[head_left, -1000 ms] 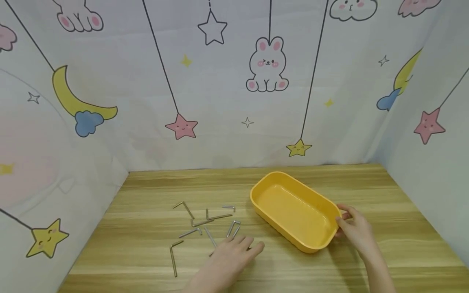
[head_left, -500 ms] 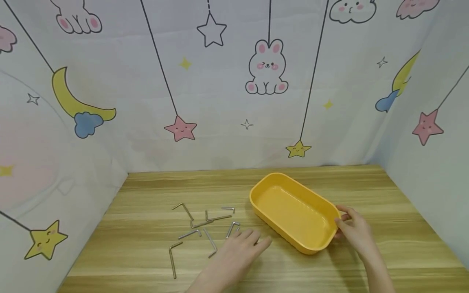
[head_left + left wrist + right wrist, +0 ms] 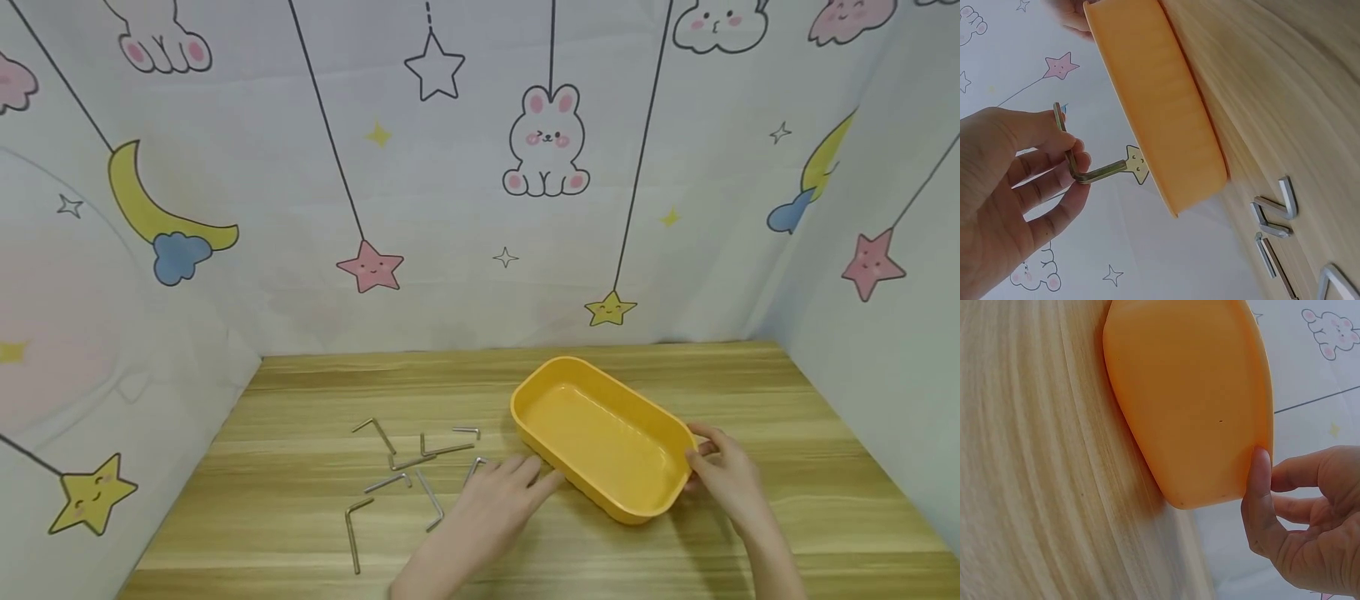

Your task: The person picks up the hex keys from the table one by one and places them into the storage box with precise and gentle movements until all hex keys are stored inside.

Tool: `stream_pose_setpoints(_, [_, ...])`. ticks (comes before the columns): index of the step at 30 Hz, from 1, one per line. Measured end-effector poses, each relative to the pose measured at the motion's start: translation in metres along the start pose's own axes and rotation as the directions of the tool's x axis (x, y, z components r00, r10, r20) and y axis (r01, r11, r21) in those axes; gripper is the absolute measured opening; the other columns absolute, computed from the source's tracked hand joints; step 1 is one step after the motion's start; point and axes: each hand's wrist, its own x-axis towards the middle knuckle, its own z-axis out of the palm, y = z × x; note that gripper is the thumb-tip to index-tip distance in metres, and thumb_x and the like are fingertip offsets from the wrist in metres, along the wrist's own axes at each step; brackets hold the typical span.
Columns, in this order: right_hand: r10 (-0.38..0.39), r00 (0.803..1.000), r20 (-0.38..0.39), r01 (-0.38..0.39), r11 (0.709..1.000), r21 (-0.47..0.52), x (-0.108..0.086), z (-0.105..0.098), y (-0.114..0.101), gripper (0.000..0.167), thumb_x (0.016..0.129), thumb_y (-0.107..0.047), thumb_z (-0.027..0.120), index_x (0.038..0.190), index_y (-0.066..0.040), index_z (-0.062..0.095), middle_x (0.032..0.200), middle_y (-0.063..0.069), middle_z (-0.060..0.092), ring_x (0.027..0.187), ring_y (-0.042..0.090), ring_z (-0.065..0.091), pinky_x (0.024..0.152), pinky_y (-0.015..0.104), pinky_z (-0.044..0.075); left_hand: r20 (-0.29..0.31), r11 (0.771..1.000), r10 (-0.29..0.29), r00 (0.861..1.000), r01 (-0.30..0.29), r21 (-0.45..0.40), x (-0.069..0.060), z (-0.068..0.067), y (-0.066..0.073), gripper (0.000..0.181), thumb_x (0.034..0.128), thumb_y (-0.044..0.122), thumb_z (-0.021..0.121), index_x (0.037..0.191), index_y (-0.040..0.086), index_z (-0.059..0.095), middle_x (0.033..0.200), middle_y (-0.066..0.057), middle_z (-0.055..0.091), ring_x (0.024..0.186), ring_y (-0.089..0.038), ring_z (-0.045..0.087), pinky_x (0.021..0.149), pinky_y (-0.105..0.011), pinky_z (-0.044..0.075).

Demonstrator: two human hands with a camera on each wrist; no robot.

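Observation:
Between thumb and fingertips, my left hand point(image 3: 495, 504) pinches a brassy L-shaped hex key point(image 3: 1100, 172), which the head view hides behind the hand. That hand is close to the near left side of a yellow rectangular tray point(image 3: 600, 442), and the left wrist view shows the key's one arm pointing at the tray wall. At the tray's right end, my right hand point(image 3: 723, 479) grips the rim, thumb on one side of the wall and fingers on the other. The tray's visible floor holds nothing.
Several loose hex keys lie left of the tray, among them a brassy one point(image 3: 352, 537), a silver one point(image 3: 431, 500) and a small silver one point(image 3: 467, 430). Patterned white cloth walls point(image 3: 450, 308) border the wooden table point(image 3: 300, 383) at the back and sides.
My left hand has moved right and slightly away from me, from among the loose hex keys to the tray's side. A silver key it partly covered now shows fully. My right hand keeps its grip.

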Motion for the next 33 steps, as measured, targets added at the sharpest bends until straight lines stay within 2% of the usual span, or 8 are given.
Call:
stream_pose_setpoints(8, [-0.003,1.000,-0.004,0.003,1.000,-0.006,0.000,0.000,0.001,0.049,0.095,-0.005,0.052,0.140,0.008,0.037,0.109,0.021,0.046,0.068,0.004,0.063,0.064,0.026,0.059,-0.064,1.000,0.005,0.998,-0.004,0.009,0.016,0.006,-0.001,0.029,0.0841,0.012,0.070,0.109,0.024,0.062,0.088,0.009,0.057,0.075,-0.006,0.052,0.060,-0.015,0.040])
stream_pose_setpoints(11, [-0.004,1.000,0.000,0.004,1.000,-0.013,0.000,0.000,0.001,0.049,0.095,-0.005,0.052,0.140,0.008,0.037,0.110,0.021,0.046,0.068,0.004,0.063,0.064,0.026,0.059,-0.060,1.000,0.007,0.998,-0.006,0.016,0.022,0.008,0.000,0.028,0.0851,0.012,0.069,0.110,0.025,0.063,0.086,0.009,0.056,0.074,-0.006,0.050,0.060,-0.014,0.038])
stream_pose_setpoints(16, [0.000,1.000,0.002,0.000,1.000,-0.008,0.000,0.000,0.000,0.050,0.095,-0.004,0.051,0.140,0.008,0.036,0.111,0.022,0.046,0.069,0.005,0.063,0.064,0.025,0.058,-0.050,1.000,0.004,0.999,-0.003,0.016,0.031,0.011,0.000,0.023,0.0881,0.016,0.067,0.109,0.025,0.064,0.083,0.010,0.053,0.070,-0.006,0.043,0.055,-0.011,0.023])
stream_pose_setpoints(19, [0.006,1.000,0.003,-0.006,1.000,-0.004,0.000,0.000,0.000,0.050,0.095,-0.004,0.051,0.140,0.008,0.036,0.111,0.022,0.046,0.070,0.005,0.063,0.064,0.025,0.058,-0.046,1.000,0.000,0.999,0.001,0.020,0.036,0.015,-0.001,0.023,0.0880,0.016,0.067,0.108,0.026,0.064,0.083,0.011,0.053,0.070,-0.005,0.042,0.055,-0.011,0.019])
stream_pose_setpoints(28, [0.016,1.000,0.004,-0.016,1.000,0.014,0.001,0.000,0.002,0.049,0.095,-0.006,0.051,0.140,0.008,0.036,0.109,0.021,0.046,0.071,0.005,0.064,0.064,0.025,0.058,-0.009,1.000,0.002,1.000,-0.002,0.008,0.049,0.025,-0.004,0.023,0.0903,0.015,0.064,0.110,0.026,0.065,0.084,0.010,0.053,0.070,-0.006,0.042,0.056,-0.014,0.019])
stream_pose_setpoints(33, [0.004,1.000,0.005,-0.004,1.000,0.006,0.001,0.000,0.002,0.049,0.095,-0.005,0.052,0.140,0.007,0.036,0.110,0.021,0.046,0.071,0.005,0.064,0.065,0.025,0.058,0.008,1.000,0.022,1.000,-0.022,0.016,0.053,0.029,-0.004,0.026,0.0885,0.012,0.065,0.111,0.025,0.064,0.089,0.010,0.056,0.074,-0.006,0.046,0.057,-0.015,0.023])
